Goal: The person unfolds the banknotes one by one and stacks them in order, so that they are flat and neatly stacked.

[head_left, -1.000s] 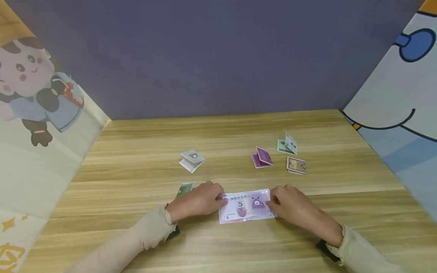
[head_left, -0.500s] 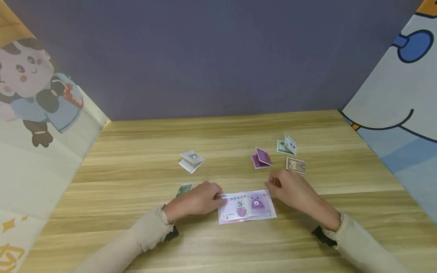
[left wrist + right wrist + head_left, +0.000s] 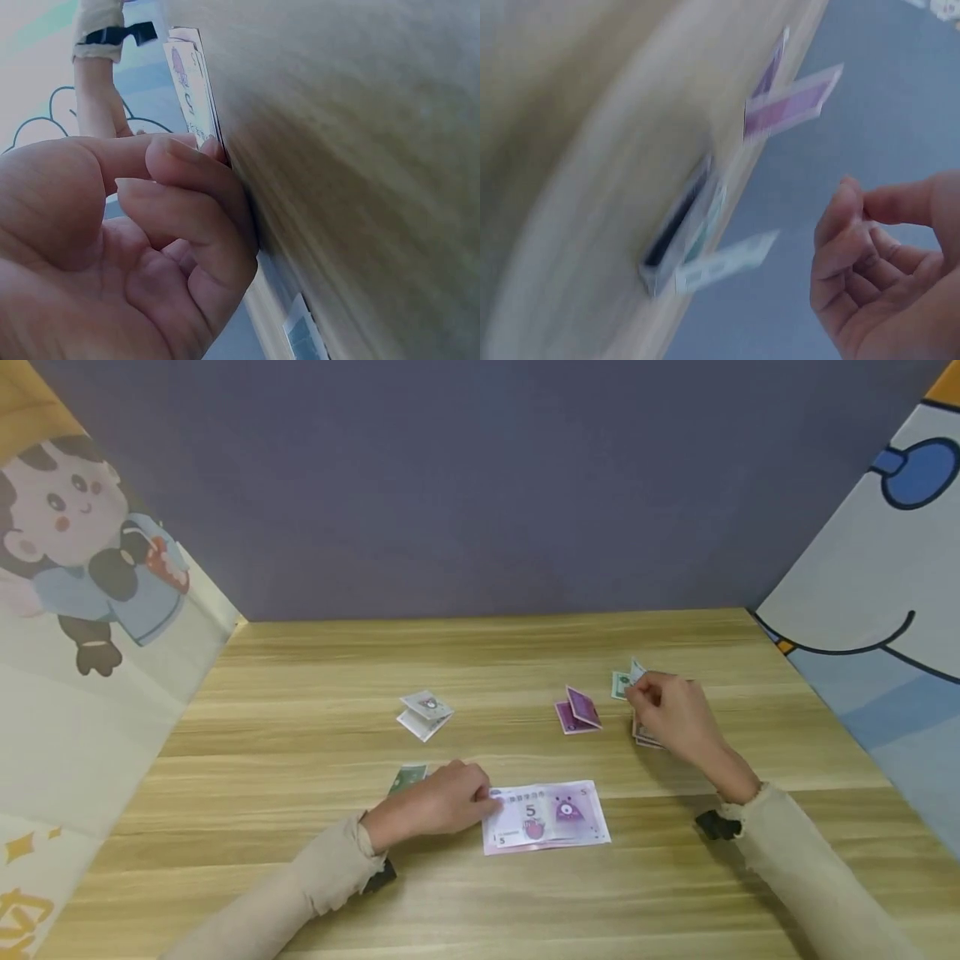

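Purple play banknotes (image 3: 551, 833) marked 5 lie flat in a slightly offset stack near the table's middle front. At their left edge my left hand (image 3: 442, 797) pinches the notes between thumb and fingers; the left wrist view shows the notes' end (image 3: 193, 90) at the fingertips. My right hand (image 3: 675, 710), thumb and index tips together and other fingers curled, hovers over a folded brown banknote (image 3: 645, 737) and a folded green banknote (image 3: 620, 685). Nothing shows between its fingers (image 3: 838, 214) in the right wrist view. The hand partly hides both folded notes.
A folded magenta banknote (image 3: 577, 712) stands half-open left of the right hand. Further left sits a folded grey-white banknote (image 3: 425, 714). A dark green banknote (image 3: 407, 776) peeks out behind the left hand. A dark wall (image 3: 487, 493) rises behind the wooden table (image 3: 337, 660).
My right hand has let go of the purple banknotes' right edge and moved away, up and right, to above the brown and green folded banknotes. My left hand has stayed in place.
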Tool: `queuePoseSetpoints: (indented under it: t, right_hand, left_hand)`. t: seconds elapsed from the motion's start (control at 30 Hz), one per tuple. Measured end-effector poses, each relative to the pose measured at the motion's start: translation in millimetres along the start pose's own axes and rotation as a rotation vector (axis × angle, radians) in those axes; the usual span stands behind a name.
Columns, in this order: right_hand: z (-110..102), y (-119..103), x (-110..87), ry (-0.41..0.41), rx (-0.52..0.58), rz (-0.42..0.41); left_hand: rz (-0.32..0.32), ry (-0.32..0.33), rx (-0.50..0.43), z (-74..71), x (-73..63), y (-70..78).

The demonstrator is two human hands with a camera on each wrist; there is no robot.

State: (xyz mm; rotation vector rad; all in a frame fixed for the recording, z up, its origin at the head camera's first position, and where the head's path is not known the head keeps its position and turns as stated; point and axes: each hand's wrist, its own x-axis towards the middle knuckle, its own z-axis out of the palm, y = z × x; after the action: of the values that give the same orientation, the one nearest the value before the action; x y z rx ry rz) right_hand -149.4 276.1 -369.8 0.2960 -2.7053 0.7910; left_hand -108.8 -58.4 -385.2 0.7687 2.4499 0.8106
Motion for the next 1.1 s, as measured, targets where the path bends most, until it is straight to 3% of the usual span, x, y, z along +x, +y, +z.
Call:
queuePoseSetpoints:
  t: [0.17,0.3,0.5,0.67,0.77,0.9,1.1]
  right_hand:
    - [-10.4,15.3,12.2,0.077,-0.062,0.068]
    - [-13.0,22.8,20.1,0.077,-0.087,0.116]
    - [-9.3,33.2,26.3,-0.056,-0.123,0.143]
    - [-1.8,43.3,25.5,-0.304,-0.091,0.161]
    - [0.7,47.6,25.0,-0.398,-0.099,0.140]
    - [1.1,47.8,25.4,-0.408,-0.131,0.110]
    - [-2.6,50.0,28.2,-0.375,-0.139,0.144]
  left_hand:
    - [0.000,0.010,0.013,0.6,1.3,1.5]
    - [0.001,0.005,0.011,0.8,2.2,2.2]
    - [0.004,0.003,0.015,0.8,1.9,2.6]
    - [-0.008,0.002,0.025,1.3,0.1,1.1]
    - [-0.008,0.003,0.025,1.8,-1.0,-0.2]
    - [-0.012,0.006,0.026,1.9,-1.7,-0.7]
    - [-0.002,0.009,0.042,1.5,-0.1,-0.2]
